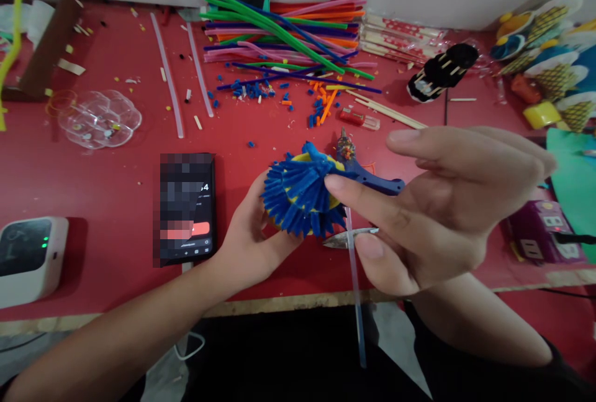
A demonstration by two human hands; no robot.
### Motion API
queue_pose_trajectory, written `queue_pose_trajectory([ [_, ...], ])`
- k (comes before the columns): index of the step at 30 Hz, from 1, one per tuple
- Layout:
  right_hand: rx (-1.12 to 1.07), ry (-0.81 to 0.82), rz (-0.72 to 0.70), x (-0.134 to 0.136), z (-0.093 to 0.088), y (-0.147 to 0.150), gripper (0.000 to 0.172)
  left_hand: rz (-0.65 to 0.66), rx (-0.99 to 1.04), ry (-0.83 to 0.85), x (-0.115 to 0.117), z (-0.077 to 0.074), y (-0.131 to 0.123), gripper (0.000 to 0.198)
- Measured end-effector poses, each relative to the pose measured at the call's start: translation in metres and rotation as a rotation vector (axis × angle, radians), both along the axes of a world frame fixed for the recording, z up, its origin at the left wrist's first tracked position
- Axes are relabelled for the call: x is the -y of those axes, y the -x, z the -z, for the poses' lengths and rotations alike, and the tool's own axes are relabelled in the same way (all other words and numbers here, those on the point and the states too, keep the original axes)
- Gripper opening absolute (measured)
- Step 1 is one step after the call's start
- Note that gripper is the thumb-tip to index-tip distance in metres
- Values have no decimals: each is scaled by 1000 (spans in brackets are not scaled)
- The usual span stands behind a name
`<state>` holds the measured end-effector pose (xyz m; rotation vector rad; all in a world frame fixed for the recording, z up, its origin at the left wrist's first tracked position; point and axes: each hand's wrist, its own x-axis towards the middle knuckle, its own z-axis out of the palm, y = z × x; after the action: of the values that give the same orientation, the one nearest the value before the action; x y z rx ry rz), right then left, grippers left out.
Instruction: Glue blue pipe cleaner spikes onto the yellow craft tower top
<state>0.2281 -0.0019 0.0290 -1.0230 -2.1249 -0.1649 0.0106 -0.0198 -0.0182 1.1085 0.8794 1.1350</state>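
My left hand [256,240] is wrapped round a blue and yellow pipe-cleaner piece [298,194], fringed with blue strips in a fan over a yellow round part. With its fingers apart, my right hand [433,209] rests an index fingertip against the blue strips, and its thumb stands away from them. Behind the piece lies a dark blue glue gun [372,179] with a crusted nozzle, partly covered by my hands. A clear glue stick [354,290] runs down past the table's edge. Beside it, a metal blade [342,239] shows partly under my right hand.
Coloured pipe cleaners [284,35] lie in a heap at the back, with blue and orange clippings [254,89] before them. A phone [186,209] and a white device [32,259] are on the left. A black fuzzy figure [442,73] and a purple power strip [542,231] stand right.
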Motion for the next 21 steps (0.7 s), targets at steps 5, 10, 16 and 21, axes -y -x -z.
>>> queue_pose_trajectory([
  [5, -19, -170, -27, -4, -5, 14, 35, -6, 1, 22, -1, -1, -1, 55],
  [10, 30, -182, -7, -6, -8, 12, 34, -4, 10, 2, 0, -3, -2, 53],
  [16, 88, -127, 20, -3, -15, 10, 29, 5, 21, 5, -1, -1, -1, 54],
  [21, 99, -219, 6, -7, -10, 8, 27, -2, 5, 1, 1, 0, -1, 56],
])
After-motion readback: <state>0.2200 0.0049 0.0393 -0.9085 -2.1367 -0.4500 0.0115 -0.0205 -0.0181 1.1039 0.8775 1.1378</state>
